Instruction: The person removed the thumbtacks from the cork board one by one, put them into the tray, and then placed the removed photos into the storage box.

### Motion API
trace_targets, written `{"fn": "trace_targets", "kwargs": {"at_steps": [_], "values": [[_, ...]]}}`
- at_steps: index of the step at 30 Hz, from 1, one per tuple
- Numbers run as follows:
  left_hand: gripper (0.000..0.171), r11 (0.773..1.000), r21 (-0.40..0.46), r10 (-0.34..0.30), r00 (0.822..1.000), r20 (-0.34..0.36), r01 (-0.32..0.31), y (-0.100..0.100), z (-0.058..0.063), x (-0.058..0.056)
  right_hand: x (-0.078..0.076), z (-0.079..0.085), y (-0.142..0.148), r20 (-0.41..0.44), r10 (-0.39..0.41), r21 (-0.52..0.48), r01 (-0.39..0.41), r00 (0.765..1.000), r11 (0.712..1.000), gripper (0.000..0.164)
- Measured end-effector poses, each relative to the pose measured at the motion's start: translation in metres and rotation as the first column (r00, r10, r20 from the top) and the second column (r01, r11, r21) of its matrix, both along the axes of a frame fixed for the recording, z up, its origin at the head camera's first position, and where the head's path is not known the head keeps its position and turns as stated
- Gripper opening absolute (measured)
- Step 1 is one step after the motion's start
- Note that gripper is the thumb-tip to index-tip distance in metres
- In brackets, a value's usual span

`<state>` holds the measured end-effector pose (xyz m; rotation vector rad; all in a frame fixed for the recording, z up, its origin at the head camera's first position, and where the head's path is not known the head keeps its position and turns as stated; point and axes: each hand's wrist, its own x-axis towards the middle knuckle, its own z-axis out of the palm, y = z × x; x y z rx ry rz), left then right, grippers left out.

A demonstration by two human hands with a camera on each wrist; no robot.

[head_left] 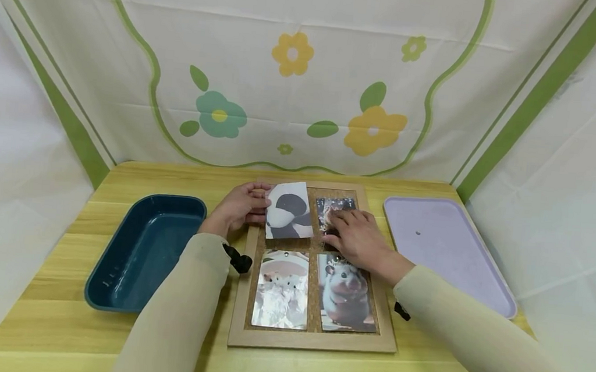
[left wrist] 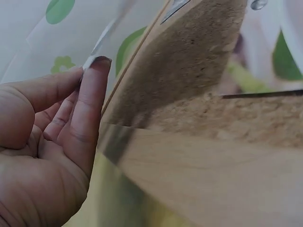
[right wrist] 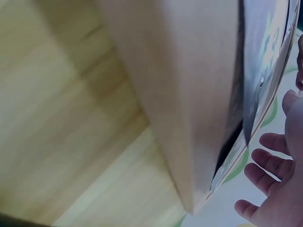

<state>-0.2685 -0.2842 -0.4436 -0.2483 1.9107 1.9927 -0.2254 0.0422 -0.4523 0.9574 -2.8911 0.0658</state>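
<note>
Well, my R hand (head_left: 359,236), fingers apart, part-hides the upper-R pic (head_left: 336,202); my L hand (head_left: 241,206) pinches the b&w photo (head_left: 289,211) by its L edge, over the corkboard (head_left: 312,342), upper L, long axis approx. away from me, slightly askew.

Your right hand (head_left: 359,237) hides part of the upper-right photo (head_left: 336,203) and is itself cut off by the right-wrist view's edge.
</note>
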Motion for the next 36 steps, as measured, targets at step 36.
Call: {"fn": "trace_targets", "kwargs": {"at_steps": [36], "values": [[0.05,0.97,-0.11,-0.23,0.964,-0.132,0.216,-0.063,0.062,0.016,0.0,-0.012,0.033,-0.005,-0.061,-0.029,0.061,0.998,0.998,0.057]]}}
